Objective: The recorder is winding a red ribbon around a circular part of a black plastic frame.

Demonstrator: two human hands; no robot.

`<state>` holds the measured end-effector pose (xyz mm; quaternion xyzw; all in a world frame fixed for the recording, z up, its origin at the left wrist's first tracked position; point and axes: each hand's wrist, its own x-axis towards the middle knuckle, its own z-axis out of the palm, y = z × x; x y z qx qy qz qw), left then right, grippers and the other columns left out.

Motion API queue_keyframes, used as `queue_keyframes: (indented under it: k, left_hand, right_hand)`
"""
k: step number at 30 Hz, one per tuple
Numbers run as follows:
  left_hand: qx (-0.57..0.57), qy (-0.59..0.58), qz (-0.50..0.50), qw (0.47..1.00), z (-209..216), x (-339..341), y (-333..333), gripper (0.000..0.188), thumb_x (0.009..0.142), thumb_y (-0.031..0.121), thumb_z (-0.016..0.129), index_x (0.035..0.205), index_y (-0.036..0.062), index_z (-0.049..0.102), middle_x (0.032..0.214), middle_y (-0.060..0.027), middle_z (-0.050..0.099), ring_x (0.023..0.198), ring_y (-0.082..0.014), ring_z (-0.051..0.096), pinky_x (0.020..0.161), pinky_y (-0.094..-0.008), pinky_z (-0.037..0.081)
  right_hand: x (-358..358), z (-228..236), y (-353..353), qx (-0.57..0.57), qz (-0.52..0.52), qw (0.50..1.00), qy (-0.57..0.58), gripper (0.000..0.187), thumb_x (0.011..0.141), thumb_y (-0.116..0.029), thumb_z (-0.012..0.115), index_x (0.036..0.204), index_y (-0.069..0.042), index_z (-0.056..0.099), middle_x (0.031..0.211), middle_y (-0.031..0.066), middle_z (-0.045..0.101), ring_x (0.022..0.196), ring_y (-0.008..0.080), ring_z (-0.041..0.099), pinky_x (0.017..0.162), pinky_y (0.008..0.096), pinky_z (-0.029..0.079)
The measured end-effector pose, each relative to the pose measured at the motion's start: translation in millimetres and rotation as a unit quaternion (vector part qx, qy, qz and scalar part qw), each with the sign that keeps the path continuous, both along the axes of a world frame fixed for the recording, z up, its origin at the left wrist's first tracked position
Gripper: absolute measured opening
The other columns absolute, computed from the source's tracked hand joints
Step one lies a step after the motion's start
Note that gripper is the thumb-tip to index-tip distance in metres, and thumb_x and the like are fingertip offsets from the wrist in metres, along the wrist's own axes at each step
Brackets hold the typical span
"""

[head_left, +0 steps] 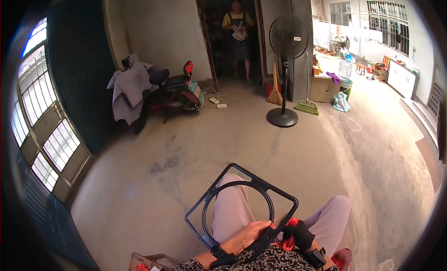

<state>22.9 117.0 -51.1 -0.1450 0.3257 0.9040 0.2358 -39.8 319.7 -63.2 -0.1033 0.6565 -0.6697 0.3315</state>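
A black square frame (255, 181) with a round ring inside it rests tilted over my lap. My left hand (247, 237), bare, is closed at the ring's lower right part, thumb and fingertips pinching there. Some red cord shows beside those fingertips. In a dark glove, my right hand (300, 234) is closed around a bundle of red cord (289, 244) just outside the frame's right edge. Its fingertips are partly hidden. Dark bands circle both wrists.
A wooden stool or box (144, 261) with red bits stands at my lower left. Ahead are a standing fan (282, 117), brooms (274, 91), a covered scooter (179, 87) and a cable with white sockets (218, 103). A person (238, 26) holding a bag stands in the doorway.
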Motion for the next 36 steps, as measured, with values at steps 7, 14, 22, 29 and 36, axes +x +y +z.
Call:
queue_keyframes:
  k: [7, 14, 22, 29, 36]
  left_hand:
    - [0.036, 0.03, 0.002, 0.999, -11.7, -6.3, -5.0, 0.02, 0.094, 0.016, 0.053, 0.101, -0.0031, 0.058, 0.091, -0.0091, 0.065, 0.077, -0.0134, 0.065, 0.07, -0.0249, 0.054]
    - [0.017, 0.053, 0.04, 0.998, -9.8, -5.8, 0.6, 0.018, 0.093, 0.014, 0.055, 0.1, -0.0019, 0.057, 0.09, -0.0081, 0.065, 0.073, -0.013, 0.065, 0.066, -0.0251, 0.055]
    - [-0.031, 0.053, 0.031, 0.998, -1.6, -1.1, -0.7, 0.018, 0.093, 0.015, 0.055, 0.098, -0.0017, 0.057, 0.084, -0.0061, 0.065, 0.07, -0.0112, 0.064, 0.063, -0.0225, 0.054]
    - [-0.038, 0.046, 0.034, 0.998, -0.1, -3.6, -1.5, 0.017, 0.092, 0.016, 0.058, 0.097, -0.0004, 0.058, 0.086, -0.0063, 0.065, 0.072, -0.0093, 0.063, 0.064, -0.0212, 0.053]
    - [-0.077, 0.052, 0.026, 0.995, 9.6, -7.3, 2.8, 0.016, 0.091, 0.016, 0.06, 0.091, 0.0005, 0.059, 0.08, -0.0041, 0.064, 0.064, -0.0069, 0.061, 0.055, -0.017, 0.05]
  right_hand:
    - [-3.8, 6.6, -3.2, -0.043, -0.021, 0.999, -0.022, 0.017, 0.084, -0.02, 0.064, 0.082, -0.003, 0.064, 0.063, 0.0036, 0.061, 0.055, 0.011, 0.057, 0.053, 0.0251, 0.044]
    - [-2.4, 1.8, -3.2, -0.023, -0.011, 1.0, -0.011, 0.017, 0.082, -0.019, 0.066, 0.08, -0.002, 0.065, 0.063, 0.0032, 0.061, 0.056, 0.0102, 0.057, 0.052, 0.0245, 0.043]
    - [4.4, 17.0, -3.9, -0.03, -0.01, 0.999, -0.038, 0.015, 0.083, -0.017, 0.064, 0.081, -0.002, 0.064, 0.064, 0.0028, 0.061, 0.057, 0.0104, 0.057, 0.053, 0.0245, 0.043]
    - [-5.1, -1.9, 6.3, -0.046, -0.067, 0.992, -0.102, 0.017, 0.084, -0.018, 0.062, 0.078, -0.001, 0.062, 0.062, 0.0021, 0.057, 0.057, 0.0117, 0.056, 0.053, 0.0256, 0.044]
    - [2.8, -3.0, 1.7, 0.017, 0.027, 0.998, 0.058, 0.017, 0.081, -0.016, 0.066, 0.075, -0.001, 0.061, 0.062, 0.0025, 0.057, 0.053, 0.0112, 0.054, 0.049, 0.0256, 0.042]
